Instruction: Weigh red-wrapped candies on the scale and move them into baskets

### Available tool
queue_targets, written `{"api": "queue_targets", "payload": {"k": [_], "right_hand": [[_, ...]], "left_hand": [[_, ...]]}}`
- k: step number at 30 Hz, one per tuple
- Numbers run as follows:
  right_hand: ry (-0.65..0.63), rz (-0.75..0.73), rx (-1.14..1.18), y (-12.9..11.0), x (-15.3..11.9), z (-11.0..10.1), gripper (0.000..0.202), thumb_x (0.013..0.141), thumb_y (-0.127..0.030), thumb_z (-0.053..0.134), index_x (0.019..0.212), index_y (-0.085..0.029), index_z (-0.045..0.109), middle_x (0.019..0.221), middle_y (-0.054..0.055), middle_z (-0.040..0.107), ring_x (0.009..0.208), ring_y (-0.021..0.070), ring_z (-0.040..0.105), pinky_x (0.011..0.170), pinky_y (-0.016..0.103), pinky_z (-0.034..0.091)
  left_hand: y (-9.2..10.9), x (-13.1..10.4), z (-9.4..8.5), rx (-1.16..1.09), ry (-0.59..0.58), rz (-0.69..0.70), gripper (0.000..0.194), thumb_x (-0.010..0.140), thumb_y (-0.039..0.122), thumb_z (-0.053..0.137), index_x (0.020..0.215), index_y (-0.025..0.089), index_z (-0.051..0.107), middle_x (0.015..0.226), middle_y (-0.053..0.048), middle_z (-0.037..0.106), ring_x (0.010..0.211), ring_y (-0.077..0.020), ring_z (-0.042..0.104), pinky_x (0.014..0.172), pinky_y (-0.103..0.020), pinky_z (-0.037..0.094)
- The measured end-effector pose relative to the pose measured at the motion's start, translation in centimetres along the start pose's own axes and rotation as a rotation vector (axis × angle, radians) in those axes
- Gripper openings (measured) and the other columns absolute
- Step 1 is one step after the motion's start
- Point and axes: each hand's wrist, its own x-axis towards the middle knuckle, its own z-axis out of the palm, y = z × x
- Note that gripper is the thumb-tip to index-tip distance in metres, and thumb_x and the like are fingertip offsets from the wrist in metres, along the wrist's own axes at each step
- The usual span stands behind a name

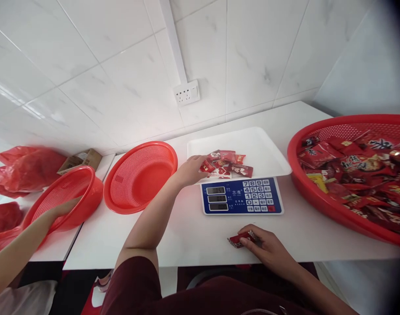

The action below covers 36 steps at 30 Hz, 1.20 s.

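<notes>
My left hand (192, 169) reaches over the near left edge of the scale's white tray (259, 151). Its fingers and thumb close around the left end of a pile of small red snack packets (227, 162); how many are in the grip is hidden. Below the tray is the scale's blue keypad panel (242, 197), with lit number displays. Near the table's front edge, my right hand (267, 249) holds a small red snack packet (241, 239) between thumb and fingers.
A large red basket (294, 153) full of red snack packets stands at the right. An orange-red basket (140, 175) sits left of the scale. Farther left, another person's arm (39, 232) reaches into a second red basket (95, 192), near red bags (32, 168) and a cardboard box (83, 159).
</notes>
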Motion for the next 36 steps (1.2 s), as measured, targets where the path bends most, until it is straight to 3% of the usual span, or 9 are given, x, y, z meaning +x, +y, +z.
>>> {"api": "queue_targets", "payload": {"k": [6, 9, 14, 18, 22, 27, 30, 33, 36], "right_hand": [[-0.02, 0.002, 0.027, -0.3, 0.1, -0.1, 0.029, 0.086, -0.047, 0.049, 0.086, -0.02, 0.059, 0.088, 0.005, 0.07, 0.083, 0.0194, 0.063, 0.074, 0.03, 0.049], [-0.02, -0.008, -0.005, -0.2, 0.2, -0.1, 0.03, 0.086, -0.048, 0.047, 0.086, -0.02, 0.059, 0.088, 0.005, 0.07, 0.083, 0.0194, 0.063, 0.074, 0.03, 0.049], [-0.018, -0.008, -0.04, -0.4, 0.2, -0.1, 0.032, 0.086, -0.05, 0.046, 0.087, -0.021, 0.058, 0.085, 0.003, 0.069, 0.08, 0.0187, 0.063, 0.073, 0.028, 0.048], [-0.011, -0.001, -0.045, -0.7, 0.1, -0.1, 0.032, 0.086, -0.051, 0.046, 0.086, -0.021, 0.058, 0.084, 0.003, 0.069, 0.08, 0.0187, 0.063, 0.072, 0.028, 0.048], [-0.014, -0.018, -0.026, -0.8, 0.0, -0.1, 0.032, 0.085, -0.051, 0.046, 0.083, -0.022, 0.058, 0.082, 0.002, 0.069, 0.078, 0.0187, 0.063, 0.072, 0.028, 0.048], [-0.039, -0.025, 0.025, -0.6, 0.1, -0.1, 0.03, 0.086, -0.049, 0.047, 0.083, -0.021, 0.058, 0.085, 0.002, 0.069, 0.08, 0.0186, 0.063, 0.074, 0.028, 0.048], [-0.057, -0.025, 0.053, -0.5, 0.2, -0.1, 0.03, 0.086, -0.049, 0.048, 0.083, -0.021, 0.058, 0.084, 0.002, 0.07, 0.08, 0.0187, 0.063, 0.074, 0.028, 0.047], [-0.07, -0.027, 0.047, -0.5, 0.2, -0.1, 0.03, 0.086, -0.049, 0.047, 0.082, -0.021, 0.057, 0.084, 0.002, 0.069, 0.08, 0.0188, 0.062, 0.074, 0.028, 0.047], [-0.059, -0.035, 0.023, -0.4, 0.2, 0.0, 0.032, 0.086, -0.05, 0.046, 0.082, -0.02, 0.056, 0.082, 0.003, 0.069, 0.078, 0.0186, 0.062, 0.073, 0.028, 0.047]], "left_hand": [[-1.2, 2.3, 0.0, 0.037, -0.113, 0.076, 0.071, 0.076, 0.045, 0.061, 0.139, 0.027, 0.032, 0.137, -0.008, 0.045, 0.125, -0.0311, 0.038, 0.099, -0.042, 0.036], [-1.5, 3.2, -0.3, 0.038, -0.123, 0.077, 0.074, 0.072, 0.047, 0.066, 0.137, 0.031, 0.037, 0.131, -0.007, 0.049, 0.122, -0.0326, 0.039, 0.097, -0.043, 0.037], [-1.4, 4.1, -0.6, -0.032, -0.071, 0.031, 0.041, 0.075, 0.032, 0.064, 0.115, 0.027, 0.06, 0.111, -0.005, 0.057, 0.098, -0.0215, 0.056, 0.085, -0.031, 0.045], [-0.9, 4.3, -0.2, -0.051, 0.03, -0.034, 0.027, 0.077, 0.032, 0.064, 0.103, 0.025, 0.066, 0.102, -0.003, 0.061, 0.086, -0.0161, 0.059, 0.076, -0.025, 0.047], [-1.0, 2.8, -1.0, -0.04, 0.186, -0.132, 0.019, 0.081, 0.032, 0.06, 0.096, 0.024, 0.068, 0.096, -0.001, 0.065, 0.079, -0.0139, 0.059, 0.07, -0.023, 0.048], [-3.4, -2.4, -4.6, 0.08, 0.452, -0.318, 0.021, 0.087, 0.026, 0.047, 0.097, 0.02, 0.064, 0.101, -0.006, 0.061, 0.086, -0.0185, 0.06, 0.075, -0.03, 0.049], [-4.6, -5.1, -6.0, 0.167, 0.519, -0.41, 0.021, 0.086, 0.026, 0.048, 0.096, 0.017, 0.064, 0.104, -0.011, 0.06, 0.095, -0.0264, 0.058, 0.079, -0.039, 0.048], [-4.2, -5.4, -5.1, 0.208, 0.494, -0.37, 0.025, 0.084, 0.032, 0.054, 0.103, 0.018, 0.062, 0.114, -0.011, 0.059, 0.113, -0.0298, 0.05, 0.094, -0.046, 0.04], [-1.8, -3.1, -2.4, 0.137, 0.376, -0.135, 0.041, 0.087, 0.041, 0.052, 0.123, 0.021, 0.052, 0.131, -0.009, 0.051, 0.126, -0.0241, 0.041, 0.103, -0.042, 0.034]]}}
